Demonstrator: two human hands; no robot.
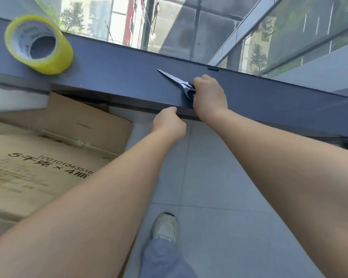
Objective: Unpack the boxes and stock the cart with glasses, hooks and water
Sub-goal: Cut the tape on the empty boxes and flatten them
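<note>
- The cardboard box (38, 157) sits on the floor at the left, below the dark ledge (119, 77), with its top flaps taped shut and black printed characters on its face; its left and lower parts are cut off by the frame edge and by the left forearm.
- A second flap or box of plain cardboard (84, 115) stands just behind it, partly tucked under the ledge.
- Both hands are well to the right of the box, neither touching it.
- The right hand (209, 95) rests on the ledge with its fingers curled round the handles of a pair of scissors (177, 80); the blades lie flat on the ledge, pointing up and left, and the handles are mostly hidden under the fingers.
- The left hand (169, 123) is loosely fisted just below the ledge's front edge, holding nothing that can be seen; whether its knuckles touch the edge I cannot tell.
- A roll of yellow tape (38, 45) lies tilted on the ledge at far left, well apart from the scissors.
- Beyond the ledge is glass, with blurred trees and buildings.
- On the grey tiled floor (209, 187) one pale shoe (165, 227) and a blue trouser leg show.
</note>
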